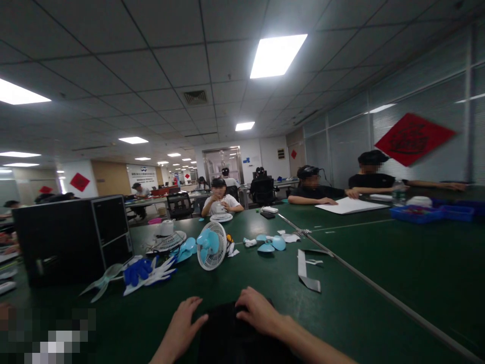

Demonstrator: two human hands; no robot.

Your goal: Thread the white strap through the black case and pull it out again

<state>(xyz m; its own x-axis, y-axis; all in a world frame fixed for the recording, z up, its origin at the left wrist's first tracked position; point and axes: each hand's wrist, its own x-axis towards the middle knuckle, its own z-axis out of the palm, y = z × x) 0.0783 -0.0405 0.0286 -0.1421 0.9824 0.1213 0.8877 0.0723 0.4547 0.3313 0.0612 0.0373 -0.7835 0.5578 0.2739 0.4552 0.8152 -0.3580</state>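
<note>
A dark, soft-looking black item (217,331) lies on the table right in front of me, its lower part cut off by the frame; I cannot tell its exact kind. My left hand (181,326) is at its left edge, with the thumb stretched towards it and the fingers apart. Over its upper right part is my right hand (261,311), with bent fingers and the thumb close together on the black material. Beyond my hands stands a small fan head (211,246) with light blue blades and a white grille.
Blue-and-white gloves (142,273) and a clear blade piece (104,282) lie left, near a black computer case (60,242). Loose blue fan blades (271,243) and grey strips (305,273) lie ahead. A metal strip (364,278) crosses the table. Co-workers sit opposite, near blue trays (411,213).
</note>
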